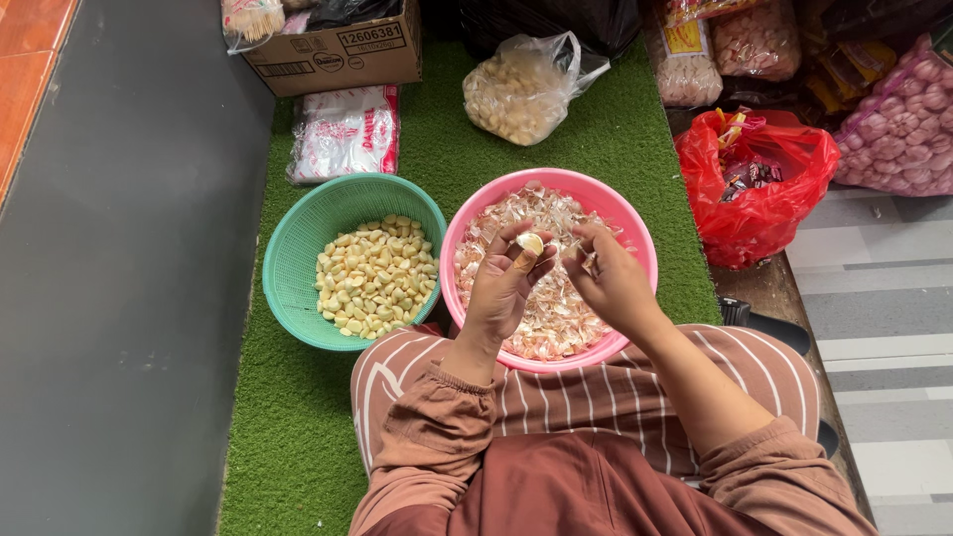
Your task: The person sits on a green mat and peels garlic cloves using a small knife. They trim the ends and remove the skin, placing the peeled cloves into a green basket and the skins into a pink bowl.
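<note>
Garlic work on green artificial turf [298,447], logged left to right. At left we note a green basket [288,268] holding peeled garlic cloves [375,276], with a white packet [344,132] and a cardboard box [333,55] behind it. Just beside it sits a pink basin [635,223] full of papery garlic skins [556,318]. Over the basin, our left hand [501,288] has its fingers closed around a single garlic clove [530,242], held at the fingertips. Our right hand [611,278] sits close beside, fingers pinched on a bit of skin. Behind: a clear bag of garlic [516,94]. Far right: a red plastic bag [759,184]
</note>
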